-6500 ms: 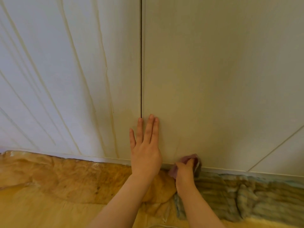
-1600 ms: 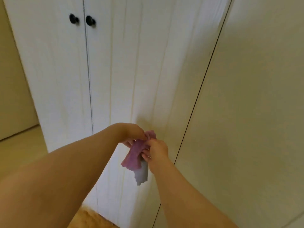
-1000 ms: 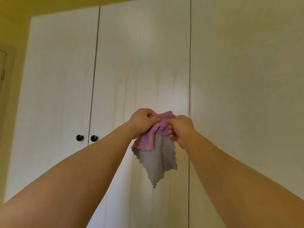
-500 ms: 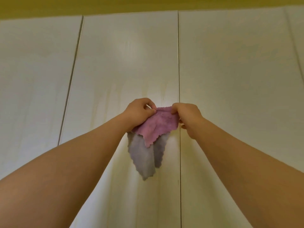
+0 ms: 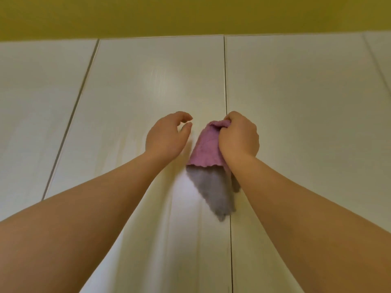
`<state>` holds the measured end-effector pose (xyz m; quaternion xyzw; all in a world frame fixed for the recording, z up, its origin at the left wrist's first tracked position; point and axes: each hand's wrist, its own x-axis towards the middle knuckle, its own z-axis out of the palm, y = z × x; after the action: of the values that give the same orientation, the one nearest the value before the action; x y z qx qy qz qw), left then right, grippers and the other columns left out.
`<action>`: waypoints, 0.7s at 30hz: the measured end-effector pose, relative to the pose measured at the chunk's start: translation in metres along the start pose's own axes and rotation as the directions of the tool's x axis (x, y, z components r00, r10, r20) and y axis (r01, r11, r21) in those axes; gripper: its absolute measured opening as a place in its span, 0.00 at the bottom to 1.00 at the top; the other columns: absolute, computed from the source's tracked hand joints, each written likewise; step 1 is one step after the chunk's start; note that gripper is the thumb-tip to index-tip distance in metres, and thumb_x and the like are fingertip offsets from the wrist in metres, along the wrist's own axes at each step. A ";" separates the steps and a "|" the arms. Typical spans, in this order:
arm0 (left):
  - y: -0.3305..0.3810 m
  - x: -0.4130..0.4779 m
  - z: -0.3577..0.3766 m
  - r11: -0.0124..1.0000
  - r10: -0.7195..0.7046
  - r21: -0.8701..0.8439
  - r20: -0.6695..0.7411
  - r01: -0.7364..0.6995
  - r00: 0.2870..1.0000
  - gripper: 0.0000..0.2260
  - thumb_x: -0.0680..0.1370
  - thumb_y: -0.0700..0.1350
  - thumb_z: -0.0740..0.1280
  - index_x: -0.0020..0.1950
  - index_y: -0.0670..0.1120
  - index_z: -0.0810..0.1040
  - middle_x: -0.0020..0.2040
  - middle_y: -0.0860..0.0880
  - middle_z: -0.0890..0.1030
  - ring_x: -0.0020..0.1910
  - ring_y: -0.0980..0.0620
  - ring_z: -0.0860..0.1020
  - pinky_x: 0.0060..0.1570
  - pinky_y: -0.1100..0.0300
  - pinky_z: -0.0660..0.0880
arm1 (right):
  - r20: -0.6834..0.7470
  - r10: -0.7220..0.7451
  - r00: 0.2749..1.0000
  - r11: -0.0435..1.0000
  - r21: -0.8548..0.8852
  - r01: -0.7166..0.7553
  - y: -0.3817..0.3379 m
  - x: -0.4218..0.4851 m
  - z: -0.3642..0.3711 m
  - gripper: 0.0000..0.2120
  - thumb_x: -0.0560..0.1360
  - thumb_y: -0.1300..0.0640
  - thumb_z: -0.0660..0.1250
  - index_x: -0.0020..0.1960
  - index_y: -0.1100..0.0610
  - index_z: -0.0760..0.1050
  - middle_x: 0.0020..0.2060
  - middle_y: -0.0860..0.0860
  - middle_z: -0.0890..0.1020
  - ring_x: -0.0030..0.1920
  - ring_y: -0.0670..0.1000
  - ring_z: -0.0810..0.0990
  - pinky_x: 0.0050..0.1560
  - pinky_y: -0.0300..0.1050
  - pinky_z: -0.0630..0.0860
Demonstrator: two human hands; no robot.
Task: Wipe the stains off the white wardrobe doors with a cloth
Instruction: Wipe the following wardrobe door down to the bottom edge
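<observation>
A pink and grey cloth (image 5: 208, 163) hangs in front of the white wardrobe doors (image 5: 148, 85), high up near their top edge. My right hand (image 5: 239, 138) grips the cloth's pink upper end, right by the gap between the middle door and the right door (image 5: 296, 92). The grey half dangles below my wrist. My left hand (image 5: 167, 136) is just left of the cloth, fingers loosely curled, holding nothing and apart from the fabric. Faint yellowish streaks run down the middle door below my hands.
A yellow wall strip (image 5: 190, 13) runs above the wardrobe's top edge. Another door (image 5: 38, 92) stands to the left, past a dark gap. Both forearms reach up across the lower part of the view.
My left hand has let go of the cloth and moved slightly left; the cloth now hangs from my right hand alone. The view has tilted further up the doors.
</observation>
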<state>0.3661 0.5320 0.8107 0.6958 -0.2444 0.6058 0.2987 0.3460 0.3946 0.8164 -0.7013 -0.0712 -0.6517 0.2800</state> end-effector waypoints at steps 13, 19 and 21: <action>-0.048 0.027 0.024 0.746 0.228 0.595 0.194 -0.299 0.954 0.22 0.83 0.51 0.42 0.78 0.53 0.49 0.78 0.54 0.52 0.76 0.52 0.51 0.72 0.47 0.37 | 0.191 -0.436 0.879 0.836 -0.274 0.475 -0.001 0.056 0.060 0.21 0.81 0.52 0.49 0.74 0.52 0.58 0.72 0.52 0.63 0.73 0.53 0.57 0.70 0.45 0.52; -0.060 0.026 0.033 0.841 0.255 0.466 0.108 -0.275 0.961 0.21 0.83 0.51 0.45 0.77 0.55 0.54 0.77 0.56 0.56 0.76 0.52 0.53 0.72 0.48 0.37 | 0.179 -0.481 0.859 0.869 -0.031 0.493 0.005 0.037 0.056 0.17 0.81 0.54 0.55 0.69 0.50 0.69 0.67 0.50 0.71 0.66 0.48 0.68 0.58 0.28 0.56; -0.060 0.026 0.033 0.853 0.255 0.447 0.092 -0.268 0.963 0.21 0.83 0.51 0.45 0.77 0.55 0.55 0.77 0.56 0.56 0.76 0.52 0.53 0.72 0.47 0.37 | 0.244 -0.499 0.832 0.848 -0.062 0.527 0.011 0.039 0.046 0.17 0.81 0.56 0.55 0.69 0.50 0.68 0.67 0.50 0.71 0.66 0.48 0.68 0.55 0.25 0.54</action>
<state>0.4351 0.5507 0.8263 0.7152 -0.1920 0.6709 0.0385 0.3963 0.3974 0.8502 -0.7398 -0.2457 -0.6251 0.0402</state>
